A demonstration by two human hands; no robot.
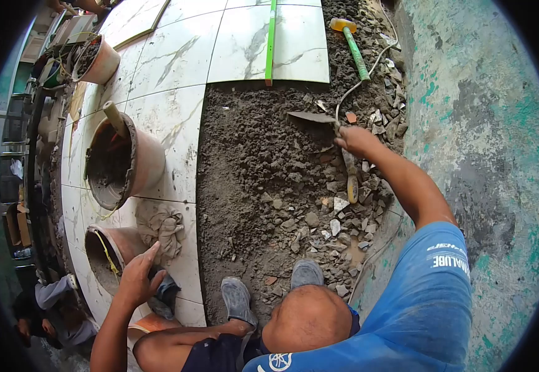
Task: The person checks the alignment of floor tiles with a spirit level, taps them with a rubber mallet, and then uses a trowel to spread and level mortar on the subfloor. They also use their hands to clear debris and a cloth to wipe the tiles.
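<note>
My right hand (pixel 357 141) is closed on a trowel, and its grey pointed blade (pixel 313 116) is over the loose dark mortar (pixel 251 139). Just below that hand, a tool handle with a yellowish end (pixel 352 186) lies on the rubble; what it belongs to is hidden. My left hand (pixel 138 277) has its fingers stretched out and holds nothing. It is close to a crumpled grey rag (pixel 163 230) and a bucket (pixel 124 242) on the tiles. A mallet (pixel 351 46) with a green handle and yellow head rests on the debris at the far right.
White marbled tiles (pixel 176 59) cover the left and back, with a green level (pixel 271 40) on one. A large bucket (pixel 147 164) with a wooden handle in it and another bucket (pixel 105 65) stand left. Broken rubble (pixel 310 226) and a cable (pixel 359 84) run beside the wall (pixel 474 124).
</note>
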